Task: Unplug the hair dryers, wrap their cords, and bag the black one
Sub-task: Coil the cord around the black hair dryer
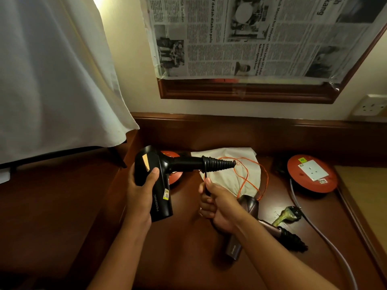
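The left hand (139, 191) has its grip closed round the barrel of the black hair dryer (156, 181), held above the tabletop (184, 248) with its handle pointing right, while the right hand (215, 204) is fisted on the black cord (206, 181), which runs taut up to the ribbed collar at the handle's end. Under the right forearm the brown hair dryer (247, 208) lies on the tabletop, its cord seemingly bunched at the handle end, though dimly seen. Behind it lies a white cloth bag (228, 164) with an orange drawstring (245, 174), and to the right a red extension reel (312, 173).
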{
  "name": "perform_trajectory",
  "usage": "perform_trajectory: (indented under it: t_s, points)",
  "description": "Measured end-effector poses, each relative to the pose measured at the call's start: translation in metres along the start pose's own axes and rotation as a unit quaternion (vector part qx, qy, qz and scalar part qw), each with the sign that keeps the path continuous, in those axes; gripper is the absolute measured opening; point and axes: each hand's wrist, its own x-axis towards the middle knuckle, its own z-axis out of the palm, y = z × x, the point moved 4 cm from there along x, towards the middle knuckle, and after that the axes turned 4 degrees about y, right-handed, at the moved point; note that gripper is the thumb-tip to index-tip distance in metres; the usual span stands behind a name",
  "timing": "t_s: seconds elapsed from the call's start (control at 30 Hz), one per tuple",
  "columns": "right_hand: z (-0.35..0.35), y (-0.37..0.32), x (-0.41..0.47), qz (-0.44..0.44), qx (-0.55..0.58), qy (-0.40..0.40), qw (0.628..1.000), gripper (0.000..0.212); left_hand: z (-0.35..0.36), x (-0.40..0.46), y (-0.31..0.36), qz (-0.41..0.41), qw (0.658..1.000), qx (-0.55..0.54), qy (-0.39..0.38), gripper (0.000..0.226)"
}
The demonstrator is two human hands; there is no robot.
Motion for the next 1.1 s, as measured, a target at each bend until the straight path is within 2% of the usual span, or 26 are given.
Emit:
perform_trajectory:
  t_s: [0.1, 0.2, 0.3, 0.43, 0.67, 0.8, 1.0, 1.1]
  points:
    - [-0.005, 0.005, 0.003, -0.029, 0.025, -0.007, 0.999, 0.027, 0.001, -0.001, -0.001, -0.005, 1.0, -0.004, -0.005, 0.048]
    - [-0.01, 0.007, 0.005, -0.064, 0.003, -0.003, 0.998, 0.026, 0.003, -0.004, -0.002, -0.009, 1.0, -0.009, -0.007, 0.048]
    - [-0.013, 0.011, 0.005, -0.068, -0.016, 0.02, 0.997, 0.032, 0.004, -0.006, -0.003, -0.019, 1.0, -0.011, -0.007, 0.048]
    - [-0.014, 0.018, 0.005, -0.038, -0.067, 0.053, 0.996, 0.05, 0.008, -0.008, 0.001, -0.018, 1.0, -0.017, -0.017, 0.047]
    - [-0.006, 0.021, 0.002, 0.008, 0.024, -0.03, 0.999, 0.041, 0.007, -0.008, -0.002, -0.029, 0.999, -0.026, -0.011, 0.046]
    - [-0.006, 0.022, 0.0, 0.004, 0.033, -0.04, 0.999, 0.034, 0.006, -0.008, -0.001, -0.025, 0.999, -0.022, -0.018, 0.045]
    - [-0.024, 0.022, 0.008, 0.008, -0.081, -0.018, 0.997, 0.042, 0.005, -0.009, -0.001, -0.039, 0.998, -0.004, -0.046, 0.045]
    - [-0.033, 0.015, 0.019, 0.007, -0.106, -0.01, 0.994, 0.038, 0.005, -0.01, 0.0, -0.041, 0.997, 0.002, -0.062, 0.047]
